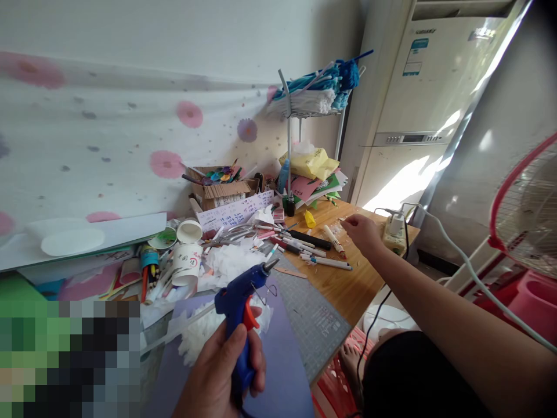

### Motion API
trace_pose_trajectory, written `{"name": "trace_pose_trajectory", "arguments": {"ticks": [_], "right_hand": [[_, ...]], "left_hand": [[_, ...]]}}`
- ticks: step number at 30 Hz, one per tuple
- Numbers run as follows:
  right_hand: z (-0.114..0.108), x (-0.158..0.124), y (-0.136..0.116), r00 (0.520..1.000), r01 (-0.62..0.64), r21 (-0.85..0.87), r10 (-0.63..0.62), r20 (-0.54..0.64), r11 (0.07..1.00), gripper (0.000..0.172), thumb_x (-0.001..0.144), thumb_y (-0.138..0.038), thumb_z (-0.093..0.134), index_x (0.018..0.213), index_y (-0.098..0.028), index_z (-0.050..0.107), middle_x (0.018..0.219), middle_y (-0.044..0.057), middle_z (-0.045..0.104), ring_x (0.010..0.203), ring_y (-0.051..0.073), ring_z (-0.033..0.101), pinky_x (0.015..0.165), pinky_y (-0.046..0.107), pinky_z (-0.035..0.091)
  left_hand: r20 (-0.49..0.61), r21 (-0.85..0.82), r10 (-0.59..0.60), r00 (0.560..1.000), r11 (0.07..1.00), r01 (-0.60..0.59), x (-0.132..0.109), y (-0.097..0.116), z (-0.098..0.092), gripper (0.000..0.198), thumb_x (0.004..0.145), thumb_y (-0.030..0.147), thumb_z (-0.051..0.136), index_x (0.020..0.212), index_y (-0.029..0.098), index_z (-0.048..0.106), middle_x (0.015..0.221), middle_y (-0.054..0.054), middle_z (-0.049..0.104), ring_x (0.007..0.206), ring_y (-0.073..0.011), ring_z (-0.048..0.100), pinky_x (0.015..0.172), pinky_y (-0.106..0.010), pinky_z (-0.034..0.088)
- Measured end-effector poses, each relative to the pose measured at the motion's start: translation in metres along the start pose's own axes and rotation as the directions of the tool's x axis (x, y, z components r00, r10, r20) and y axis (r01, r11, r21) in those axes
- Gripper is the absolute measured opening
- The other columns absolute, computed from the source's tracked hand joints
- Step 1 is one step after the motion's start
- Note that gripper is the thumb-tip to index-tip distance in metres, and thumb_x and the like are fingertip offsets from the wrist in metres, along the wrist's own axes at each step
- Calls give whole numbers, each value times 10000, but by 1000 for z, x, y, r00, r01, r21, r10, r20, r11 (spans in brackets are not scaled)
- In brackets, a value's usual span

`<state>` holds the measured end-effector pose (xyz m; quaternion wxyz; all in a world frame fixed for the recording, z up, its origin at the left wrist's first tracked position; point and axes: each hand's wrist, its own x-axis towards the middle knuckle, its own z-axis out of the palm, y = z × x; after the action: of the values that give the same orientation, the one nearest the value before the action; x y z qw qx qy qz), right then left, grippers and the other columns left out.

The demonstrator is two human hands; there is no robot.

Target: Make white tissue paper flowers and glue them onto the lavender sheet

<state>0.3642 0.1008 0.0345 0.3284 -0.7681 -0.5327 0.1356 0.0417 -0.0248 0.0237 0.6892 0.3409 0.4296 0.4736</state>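
My left hand is wrapped around the handle of a blue hot glue gun, its fingers near the red trigger. The nozzle tilts up and to the right. A long translucent glue stick sticks out of the gun's back end. Under the gun, white ruffled paper pieces lie on a purple sheet. My right hand reaches over the wooden table, its fingers pinched together low near small scraps; what they hold, if anything, is hidden. A white marker lies just left of it.
Several markers and tools lie mid-table beside a grey cutting mat. Paper cups and a cardboard box stand behind. A power strip with cables sits at the right edge. A wire rack rises at the back; a fan stands right.
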Motion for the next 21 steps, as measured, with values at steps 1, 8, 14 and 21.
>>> {"name": "trace_pose_trajectory", "arguments": {"ticks": [1, 8, 14, 21], "right_hand": [[3, -13, -14, 996, 65, 42, -67, 63, 997, 268, 936, -331, 479, 1063, -121, 588, 999, 75, 633, 857, 182, 622, 759, 365, 516], [41, -133, -100, 446, 343, 623, -705, 551, 703, 278, 783, -387, 643, 926, -149, 667, 866, 42, 688, 784, 153, 634, 703, 240, 488], [79, -168, -110, 343, -460, 772, -714, 611, 440, 370, 692, -465, 723, 766, -142, 560, 520, -34, 591, 492, 85, 569, 650, 217, 472], [88, -167, -116, 327, -628, 708, -716, 617, 323, 392, 609, -337, 714, 904, -87, 650, 485, -10, 606, 348, 99, 512, 402, 189, 388]], "left_hand": [[9, -17, -1, 1000, 1000, 2, 0, 1, 0, 459, 729, 514, 654, 1030, 191, 528, 529, 58, 527, 392, -87, 447, 400, -187, 262], [108, -72, 32, 994, 997, -24, -3, 0, -6, 524, 691, 655, 613, 661, 136, 556, 435, 19, 514, 345, -57, 432, 385, -166, 261], [117, 15, 36, 993, 999, -38, -9, 2, -8, 612, 613, 728, 613, 831, 157, 600, 451, 8, 582, 315, -82, 475, 347, -160, 292], [139, 46, 73, 988, 996, -80, -4, -9, -7, 614, 681, 737, 532, 823, 143, 599, 466, -12, 589, 282, -88, 454, 314, -171, 270]]}}
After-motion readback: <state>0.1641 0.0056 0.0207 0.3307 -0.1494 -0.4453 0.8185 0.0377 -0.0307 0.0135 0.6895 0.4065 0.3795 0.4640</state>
